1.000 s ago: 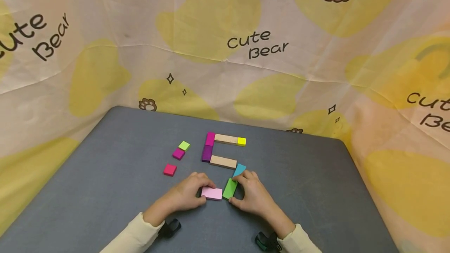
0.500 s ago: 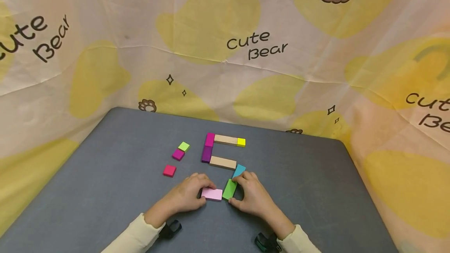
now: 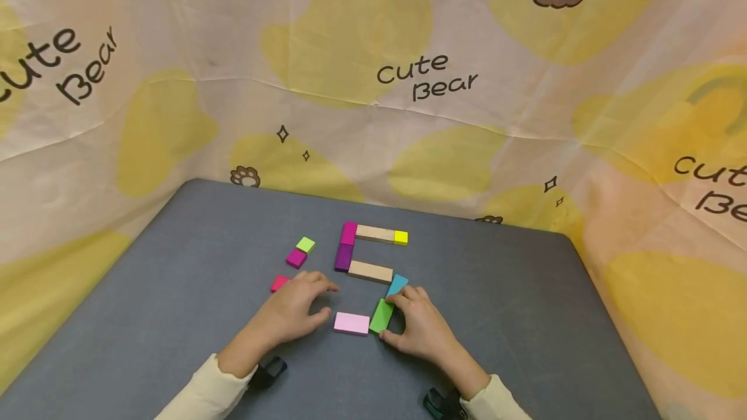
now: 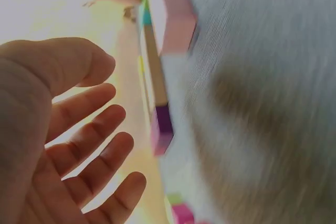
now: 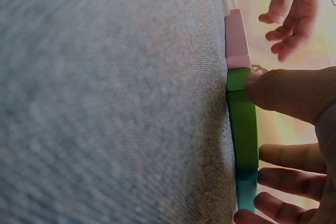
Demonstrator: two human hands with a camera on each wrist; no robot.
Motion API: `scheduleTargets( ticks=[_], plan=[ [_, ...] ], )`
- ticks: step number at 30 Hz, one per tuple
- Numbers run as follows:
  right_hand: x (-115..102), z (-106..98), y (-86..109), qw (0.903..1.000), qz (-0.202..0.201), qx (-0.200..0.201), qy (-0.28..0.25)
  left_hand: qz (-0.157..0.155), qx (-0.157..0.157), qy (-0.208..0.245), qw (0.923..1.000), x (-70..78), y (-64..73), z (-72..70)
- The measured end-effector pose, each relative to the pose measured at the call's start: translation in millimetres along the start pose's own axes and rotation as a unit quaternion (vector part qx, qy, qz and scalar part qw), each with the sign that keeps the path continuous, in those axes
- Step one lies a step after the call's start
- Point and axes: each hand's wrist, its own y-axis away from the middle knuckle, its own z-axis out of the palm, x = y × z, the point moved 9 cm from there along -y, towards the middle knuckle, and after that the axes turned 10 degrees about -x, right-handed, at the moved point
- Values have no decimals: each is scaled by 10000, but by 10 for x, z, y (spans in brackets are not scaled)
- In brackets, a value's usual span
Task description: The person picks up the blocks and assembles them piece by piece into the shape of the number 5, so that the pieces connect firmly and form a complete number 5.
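My right hand holds the green block flat on the table, thumb at its near end and fingers toward its far end. Touching the green block's far end is a blue block, partly covered by fingers. A pink block lies beside the near end of the green one. My left hand hovers left of the pink block with fingers spread apart and nothing between them. In the left wrist view its fingers are free. A red block is partly hidden behind that hand.
Beyond the hands, two wooden-coloured blocks, a purple block, a magenta block and a yellow block form an angular line. Lime and magenta squares lie at left. A printed cloth stands behind the grey table.
My left hand has let go of the pink block and moved left and a little away from me, partly covering the red block. The right hand stays at the green block.
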Motion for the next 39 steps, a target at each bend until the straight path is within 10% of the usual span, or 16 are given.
scheduleTargets(
  ticks=[17, 39],
  plan=[
    [36, 11, 3, 9998, 145, -94, -35, -1215, 81, -199, 9924, -646, 292, -348],
    [58, 52, -14, 9994, 196, -269, -120, -877, -156, 161, 9959, -939, 270, -243]
  ],
)
